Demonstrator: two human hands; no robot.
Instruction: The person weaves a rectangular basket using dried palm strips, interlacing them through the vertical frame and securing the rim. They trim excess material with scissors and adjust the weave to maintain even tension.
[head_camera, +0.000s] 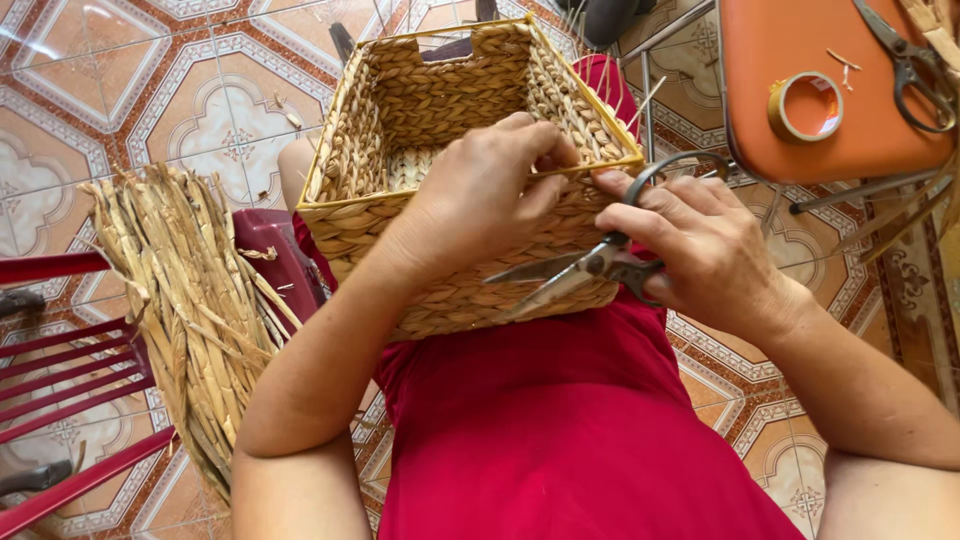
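A square woven basket (440, 150) of braided straw-coloured fibre is being steadied on the lap of a seated person dressed in red (560, 420), its open top tilted toward the camera and its near rim being worked at the centre of the view. The rim is being gripped by the left hand (490, 190), whose fingers are curled over the edge and closed on the weave, with a thin strand pinched near the fingertips. A pair of metal scissors (590, 265) is being held in the right hand (700, 245), the fingers being threaded through the dark loops and folded around them; the blades are being kept slightly parted and pointed leftward across the basket's front wall, just below the left hand. A bundle of dried flat reeds (190, 300) is being propped beside the left arm, against a dark red plastic chair (70, 370). To the upper right, an orange stool (800, 60) is being used as a stand, with a roll of tape (806, 106) and a second pair of scissors (910, 65) lying on it. Patterned floor tiles (200, 110) are being shown beneath everything.
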